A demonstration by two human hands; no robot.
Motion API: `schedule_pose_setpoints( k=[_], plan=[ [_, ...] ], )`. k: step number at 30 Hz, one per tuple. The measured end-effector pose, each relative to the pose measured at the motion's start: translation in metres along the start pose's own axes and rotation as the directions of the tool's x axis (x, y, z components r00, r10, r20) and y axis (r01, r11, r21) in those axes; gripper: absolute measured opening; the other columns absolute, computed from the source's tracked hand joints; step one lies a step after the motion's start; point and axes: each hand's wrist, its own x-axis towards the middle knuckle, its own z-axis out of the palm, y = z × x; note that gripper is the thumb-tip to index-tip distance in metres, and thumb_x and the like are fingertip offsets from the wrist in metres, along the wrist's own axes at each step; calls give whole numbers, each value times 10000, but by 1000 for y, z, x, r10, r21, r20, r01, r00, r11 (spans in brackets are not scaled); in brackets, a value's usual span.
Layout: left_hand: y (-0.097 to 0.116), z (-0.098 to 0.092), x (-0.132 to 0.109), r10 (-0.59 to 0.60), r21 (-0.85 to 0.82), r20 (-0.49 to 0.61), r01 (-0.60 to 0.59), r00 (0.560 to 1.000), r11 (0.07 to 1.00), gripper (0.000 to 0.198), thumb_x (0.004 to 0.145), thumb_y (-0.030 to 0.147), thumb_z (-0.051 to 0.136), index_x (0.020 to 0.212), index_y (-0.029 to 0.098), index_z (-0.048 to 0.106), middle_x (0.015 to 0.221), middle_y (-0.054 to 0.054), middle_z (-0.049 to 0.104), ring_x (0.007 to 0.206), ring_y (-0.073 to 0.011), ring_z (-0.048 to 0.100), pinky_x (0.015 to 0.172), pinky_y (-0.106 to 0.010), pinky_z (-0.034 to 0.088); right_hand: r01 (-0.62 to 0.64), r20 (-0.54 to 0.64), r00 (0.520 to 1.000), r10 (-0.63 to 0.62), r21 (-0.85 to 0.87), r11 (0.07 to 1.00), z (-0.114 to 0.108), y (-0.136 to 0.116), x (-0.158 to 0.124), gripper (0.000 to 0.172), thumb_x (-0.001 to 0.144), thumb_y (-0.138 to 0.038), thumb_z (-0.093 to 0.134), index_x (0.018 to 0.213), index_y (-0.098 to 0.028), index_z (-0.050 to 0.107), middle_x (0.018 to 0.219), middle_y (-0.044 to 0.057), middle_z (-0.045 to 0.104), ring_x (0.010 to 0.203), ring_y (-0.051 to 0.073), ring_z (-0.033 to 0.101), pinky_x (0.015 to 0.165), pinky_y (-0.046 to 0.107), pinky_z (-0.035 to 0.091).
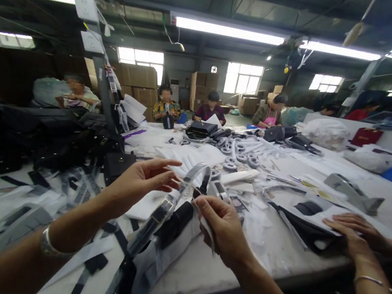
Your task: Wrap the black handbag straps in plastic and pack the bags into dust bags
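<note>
Right hand [222,226] is pinched closed, a pale slip [210,235] caught in its fingers; left hand [146,177] has thumb and fingers in a narrow gap beside the strap top, can't tell if they grip anything. The film-wrapped strap [146,233] lies between the forearms, near the table edge, against a black rolled piece [179,218]. Judging by looks: strap light, bendy, springy at the loop; film probably slick; buckle [167,207] hard, finish likely scratches. Best hold: flat of the strap just below the buckle, other hand steadying the black piece. Long axis runs lower left to upper right, away from the wearer; far end curls over to the right and back down. Table [205,281] beyond is cluttered. At right, a co-worker's hands [358,232] rest on white sheeting over a black item [289,228].
</note>
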Motion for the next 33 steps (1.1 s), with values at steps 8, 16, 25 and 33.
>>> schedule_pose_setpoints(
  k=[8,16,25,33],
  plan=[
    [-78,-35,-35,-367,201,104,342,924,918,315,689,439,813,817,156,767,781,-67,735,720,-196,648,638,-247,468,-42,97,991,90,-418,908,-5,54,-7,289,867,-467,672,905,-221,820,798,33,755,798,223,680,769,335,517],
    [-89,-25,-39,-438,181,215,405,873,896,273,618,373,829,799,176,776,731,-25,713,666,-193,614,584,-251,425,32,225,972,74,-436,899,32,62,8,278,899,-405,627,806,-215,807,721,0,738,684,197,660,623,275,476],
    [-82,-31,-54,-410,67,142,405,901,912,303,722,452,779,799,162,740,785,-43,694,728,-176,584,690,-265,434,16,252,961,116,-468,884,22,49,-8,332,766,-285,774,1066,-223,646,748,-21,668,695,163,615,650,262,464],
    [-84,-26,-80,-442,-287,71,443,894,849,250,813,418,728,791,176,672,790,-20,632,723,-139,569,669,-214,453,52,236,970,60,-440,896,20,62,-28,334,801,-307,755,1086,-216,607,821,-4,623,697,139,534,625,252,414]
  ],
)
